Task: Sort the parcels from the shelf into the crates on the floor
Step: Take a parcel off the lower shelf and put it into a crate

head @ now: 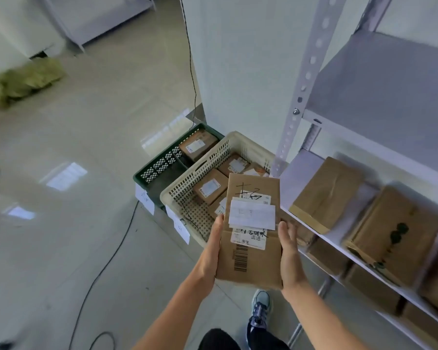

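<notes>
Both palms clamp my cardboard parcel (252,238), left hand (211,251) and right hand (290,256) on its long sides; its long axis points far, over the white crate (187,193).

crates (187,178): 2 | parcels in hands (253,258): 1 | hands (213,251): 2

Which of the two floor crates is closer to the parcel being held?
The cream crate: the held parcel overlaps its near corner. The dark green crate sits beyond it, farther from both hands.
</notes>
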### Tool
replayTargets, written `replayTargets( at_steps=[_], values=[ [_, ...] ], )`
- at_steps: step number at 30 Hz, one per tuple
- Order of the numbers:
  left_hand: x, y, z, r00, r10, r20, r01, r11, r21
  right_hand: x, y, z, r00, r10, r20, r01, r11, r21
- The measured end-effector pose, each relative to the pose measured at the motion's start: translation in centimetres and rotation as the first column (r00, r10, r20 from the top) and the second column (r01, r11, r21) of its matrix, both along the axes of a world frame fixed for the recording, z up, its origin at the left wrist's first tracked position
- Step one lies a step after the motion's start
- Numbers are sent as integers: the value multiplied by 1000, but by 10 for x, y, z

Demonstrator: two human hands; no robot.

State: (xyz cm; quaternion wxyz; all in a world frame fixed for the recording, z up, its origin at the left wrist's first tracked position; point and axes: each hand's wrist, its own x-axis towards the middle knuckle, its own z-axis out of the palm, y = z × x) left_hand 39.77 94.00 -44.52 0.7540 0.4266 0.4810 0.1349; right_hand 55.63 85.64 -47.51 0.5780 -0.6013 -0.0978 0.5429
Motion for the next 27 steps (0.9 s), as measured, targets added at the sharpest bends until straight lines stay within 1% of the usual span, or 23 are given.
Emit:
replayTargets(
  at_steps=[2, 4, 9, 12, 16, 18, 20, 23, 24, 27],
  values=[
    [-5, 24, -12, 998, 35, -58, -35, 999, 11, -6, 24, -11, 1000, -20, -10, 20, 999, -27],
    [-11, 49, -24, 992, 65, -107, -68, 997, -24, -13, 47, -21, 999, -30, -18, 29, 998, -53],
    [-26, 125, -55, 984, 30, -177, -51, 992, -117, -31, 113, -47, 999, -43, -3, 43, 991, -129],
    [-30, 178, -79, 979, -6, -205, -20, 992, -124, -42, 157, -73, 996, -92, 4, 91, 980, -177],
    [-25, 252, -114, 964, -76, -256, 52, 994, -100, -52, 215, -113, 986, -167, -7, 160, 954, -254],
    [-17, 284, -129, 956, -124, -267, 108, 991, -75, -53, 239, -130, 980, -195, -27, 180, 944, -277],
    [-10, 326, -156, 930, -190, -313, 176, 982, -70, -56, 269, -162, 971, -234, -49, 206, 924, -323],
    [8, 377, -197, 888, -277, -368, 267, 961, -79, -54, 311, -208, 962, -254, -103, 193, 895, -403],
    [15, 392, -213, 878, -304, -369, 298, 952, -74, -50, 324, -224, 958, -258, -124, 188, 894, -407],
    [39, 426, -259, 852, -329, -407, 348, 937, -29, -31, 362, -278, 949, -273, -160, 175, 874, -453]
  ],
)
